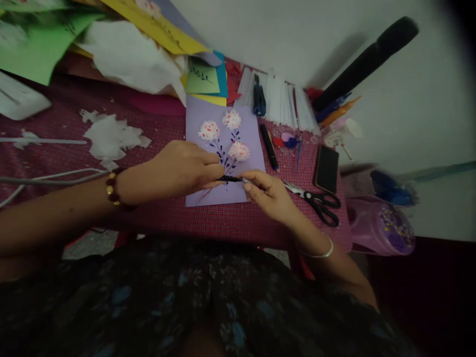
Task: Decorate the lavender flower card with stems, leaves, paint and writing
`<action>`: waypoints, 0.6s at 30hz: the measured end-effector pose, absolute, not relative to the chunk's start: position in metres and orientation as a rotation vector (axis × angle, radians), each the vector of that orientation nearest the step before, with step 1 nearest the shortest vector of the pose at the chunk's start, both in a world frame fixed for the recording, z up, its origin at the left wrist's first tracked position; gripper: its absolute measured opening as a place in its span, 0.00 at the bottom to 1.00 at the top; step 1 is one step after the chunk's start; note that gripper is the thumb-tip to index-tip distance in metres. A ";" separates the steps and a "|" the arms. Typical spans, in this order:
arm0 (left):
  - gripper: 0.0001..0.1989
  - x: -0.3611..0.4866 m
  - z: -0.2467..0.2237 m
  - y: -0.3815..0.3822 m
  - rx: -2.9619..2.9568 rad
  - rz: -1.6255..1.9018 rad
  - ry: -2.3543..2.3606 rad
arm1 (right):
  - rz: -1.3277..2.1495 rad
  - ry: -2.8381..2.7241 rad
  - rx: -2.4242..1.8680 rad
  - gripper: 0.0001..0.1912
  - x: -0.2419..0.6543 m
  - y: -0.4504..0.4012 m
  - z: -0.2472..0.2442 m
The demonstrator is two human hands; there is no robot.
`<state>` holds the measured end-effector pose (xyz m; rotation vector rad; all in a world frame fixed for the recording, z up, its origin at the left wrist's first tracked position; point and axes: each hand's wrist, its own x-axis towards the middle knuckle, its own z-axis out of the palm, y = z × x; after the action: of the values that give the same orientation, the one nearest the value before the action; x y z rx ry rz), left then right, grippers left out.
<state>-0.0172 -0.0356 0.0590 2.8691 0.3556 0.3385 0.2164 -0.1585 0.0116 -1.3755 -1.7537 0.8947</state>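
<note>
Between my two hands runs a slim black pen (232, 178), held level above a purple sheet (197, 196). My left hand (182, 166) is closed, pinching the pen's left end, and its fingertips are partly hidden. At the right end, the thumb and fingers of my right hand (269, 194) are closed round a paler, greyish part. On the sheet are puffy white-and-pink flowers (239, 150) with dark blue painted leaves and stems, partly covered by my left hand. Scissors with black handles (320, 202) lie to the right of my right hand.
Beside the sheet lie a black marker (269, 147) and a dark phone (326, 169). Behind are a blue-black stapler (259, 96) and white strips (278, 101). Crumpled white tissue (113, 139) lies left. A pink container (386, 225) stands off the table's right edge.
</note>
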 end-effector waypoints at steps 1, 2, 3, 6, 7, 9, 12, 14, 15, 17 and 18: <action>0.20 -0.015 0.060 -0.036 2.765 0.360 0.416 | 0.871 -1.771 -1.398 0.15 0.218 -0.157 0.012; 0.21 -0.013 0.060 -0.037 2.642 0.376 0.486 | 0.832 -1.793 -1.438 0.16 0.221 -0.155 0.012; 0.21 -0.011 0.061 -0.038 2.494 0.407 0.553 | 0.778 -1.816 -1.493 0.16 0.226 -0.153 0.012; 0.19 -0.004 0.065 -0.040 1.970 0.458 0.710 | 0.578 -1.856 -1.704 0.18 0.244 -0.147 0.010; 0.18 -0.002 0.066 -0.040 1.819 0.470 0.729 | 0.511 -1.855 -1.772 0.18 0.251 -0.145 0.009; 0.15 0.003 0.064 -0.040 1.605 0.493 0.712 | 0.400 -1.854 -1.891 0.18 0.265 -0.145 0.007; 0.12 0.007 0.052 -0.039 1.404 0.505 0.642 | 0.315 -1.885 -2.019 0.17 0.280 -0.150 0.004; 0.12 0.009 0.041 -0.038 1.340 0.498 0.613 | 0.303 -1.913 -2.100 0.17 0.285 -0.157 0.001; 0.12 0.010 0.036 -0.037 1.345 0.493 0.606 | 0.297 -1.925 -2.138 0.18 0.287 -0.160 0.001; 0.16 0.014 0.030 -0.036 1.410 0.489 0.597 | 0.271 -1.927 -2.171 0.22 0.286 -0.167 0.003; 0.19 0.017 0.029 -0.036 1.451 0.487 0.589 | 0.263 -1.919 -2.145 0.25 0.285 -0.170 0.006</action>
<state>0.0170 -0.0358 0.0291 1.4505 0.5886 0.4870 0.2845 -0.1696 0.0055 -2.1451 -1.9190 0.2632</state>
